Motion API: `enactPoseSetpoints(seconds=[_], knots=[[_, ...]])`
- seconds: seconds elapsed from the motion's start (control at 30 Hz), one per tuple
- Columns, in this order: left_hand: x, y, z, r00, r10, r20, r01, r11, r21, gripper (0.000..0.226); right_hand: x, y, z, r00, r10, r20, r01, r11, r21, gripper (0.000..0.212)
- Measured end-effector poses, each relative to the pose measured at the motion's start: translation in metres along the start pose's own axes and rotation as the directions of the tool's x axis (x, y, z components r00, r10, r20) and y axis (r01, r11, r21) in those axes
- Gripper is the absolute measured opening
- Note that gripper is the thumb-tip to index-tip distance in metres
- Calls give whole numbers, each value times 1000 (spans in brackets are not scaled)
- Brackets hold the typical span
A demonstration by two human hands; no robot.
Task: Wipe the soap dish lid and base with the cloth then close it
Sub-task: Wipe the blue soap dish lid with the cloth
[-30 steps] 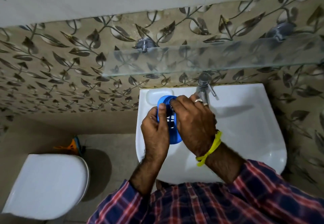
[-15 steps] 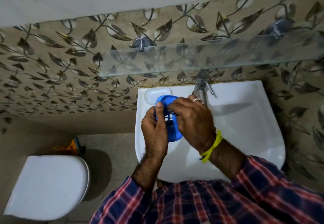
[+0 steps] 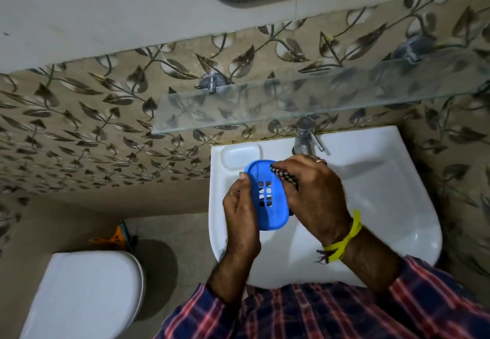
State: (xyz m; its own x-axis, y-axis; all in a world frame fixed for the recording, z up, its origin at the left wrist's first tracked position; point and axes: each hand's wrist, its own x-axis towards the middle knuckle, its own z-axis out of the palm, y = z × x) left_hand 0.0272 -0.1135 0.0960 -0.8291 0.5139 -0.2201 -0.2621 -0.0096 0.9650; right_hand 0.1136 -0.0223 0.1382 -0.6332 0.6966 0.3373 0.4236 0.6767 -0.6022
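Slotted blue soap dish part is gripped by left hand over sink — checked cloth, gripped in right hand, is rubbed on it; wiping step; other part & closing remain.

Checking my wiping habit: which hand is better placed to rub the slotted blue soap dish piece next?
Right hand: it grips the checked cloth against the slotted blue plastic soap dish piece; left hand only steadies it.
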Motion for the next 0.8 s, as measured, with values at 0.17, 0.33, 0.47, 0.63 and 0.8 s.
enactPoseSetpoints(seconds=[0.17,0.33,0.47,0.63,0.8], knots=[[0,5,4,996,79,-34,-77,996,44,39,-18,-7,7,951,-245,188,266,959,-96,29],[-4,-3,-1,999,27,-43,-25,999,41,37,-25,7,-8,827,-450,338,489,872,-37,34],[-4,-6,-3,1000,-30,9,30,1000,0,45,-6,7,-17,967,-240,82,237,970,49,36],[-5,-7,-4,1000,-14,-2,15,999,44,36,-14,-13,0,870,-424,252,451,890,-60,29],[-1,-2,-8,997,40,-67,-35,997,68,34,-33,4,-10,746,-496,444,556,831,-7,28]])
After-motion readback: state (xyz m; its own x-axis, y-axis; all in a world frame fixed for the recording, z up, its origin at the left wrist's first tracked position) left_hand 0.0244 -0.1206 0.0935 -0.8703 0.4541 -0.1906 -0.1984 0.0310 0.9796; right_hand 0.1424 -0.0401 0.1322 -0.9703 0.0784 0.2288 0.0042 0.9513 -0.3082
